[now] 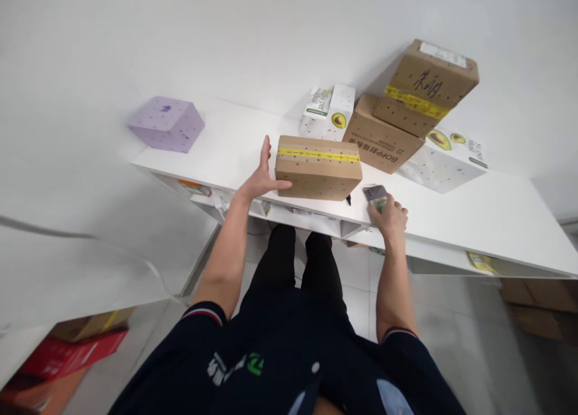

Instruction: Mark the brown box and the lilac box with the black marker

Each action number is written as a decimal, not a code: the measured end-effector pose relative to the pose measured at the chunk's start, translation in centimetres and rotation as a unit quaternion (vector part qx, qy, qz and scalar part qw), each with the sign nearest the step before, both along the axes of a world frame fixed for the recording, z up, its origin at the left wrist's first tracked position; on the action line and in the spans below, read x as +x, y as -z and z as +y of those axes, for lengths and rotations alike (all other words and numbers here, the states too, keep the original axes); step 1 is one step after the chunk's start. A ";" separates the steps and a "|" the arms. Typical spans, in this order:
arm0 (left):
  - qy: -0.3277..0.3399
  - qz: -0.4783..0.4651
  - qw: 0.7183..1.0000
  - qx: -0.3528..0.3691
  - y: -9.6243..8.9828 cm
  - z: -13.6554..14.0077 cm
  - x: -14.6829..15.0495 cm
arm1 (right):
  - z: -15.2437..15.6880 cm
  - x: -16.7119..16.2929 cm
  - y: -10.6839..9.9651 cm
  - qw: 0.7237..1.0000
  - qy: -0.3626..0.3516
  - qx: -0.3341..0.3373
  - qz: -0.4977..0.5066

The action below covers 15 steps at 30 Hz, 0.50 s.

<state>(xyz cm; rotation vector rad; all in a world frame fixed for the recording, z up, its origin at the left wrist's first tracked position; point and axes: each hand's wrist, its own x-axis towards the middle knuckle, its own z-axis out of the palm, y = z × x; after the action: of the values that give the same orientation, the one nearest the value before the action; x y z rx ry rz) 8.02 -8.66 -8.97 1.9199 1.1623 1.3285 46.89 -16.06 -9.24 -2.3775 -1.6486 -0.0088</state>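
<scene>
A cardboard box (318, 180) with yellow printed tape along its top rests near the front edge of the white table (456, 222). At its left end is my left hand (262, 179), fingers spread and thumb against the lower left corner. To the right of that box, my right hand (391, 217) grips the near end of a smartphone (376, 193), which is at the table's surface with its camera side up. A small black object (348, 200), perhaps a marker, sticks out between the box and the phone.
A purple box (169, 124) stands at the left end. Along the wall are white avocado-print boxes (341, 111), another white box (445, 162), and a brown carton (383, 139) with a taped carton (427, 87) tilted on it. Open shelf compartments (311, 219) lie under the tabletop.
</scene>
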 end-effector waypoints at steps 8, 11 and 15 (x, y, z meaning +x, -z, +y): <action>0.047 -0.003 0.999 0.010 0.2 2.0 0.5 | 0.9 -1.0 0.4 0.996 -0.062 0.060 0.021; 0.046 -0.006 0.999 -0.004 0.6 0.5 0.2 | 0.8 -3.3 0.2 0.978 -0.116 0.152 0.082; -0.060 -0.044 0.997 -0.030 1.5 -3.1 -2.7 | 0.3 -6.9 0.4 0.946 -0.158 0.220 0.180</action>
<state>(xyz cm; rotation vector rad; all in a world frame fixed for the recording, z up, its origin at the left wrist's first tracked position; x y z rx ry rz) 5.30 -11.80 -10.49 1.7557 1.2752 1.4093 40.00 -15.77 -9.66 -1.6581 -1.6211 0.0974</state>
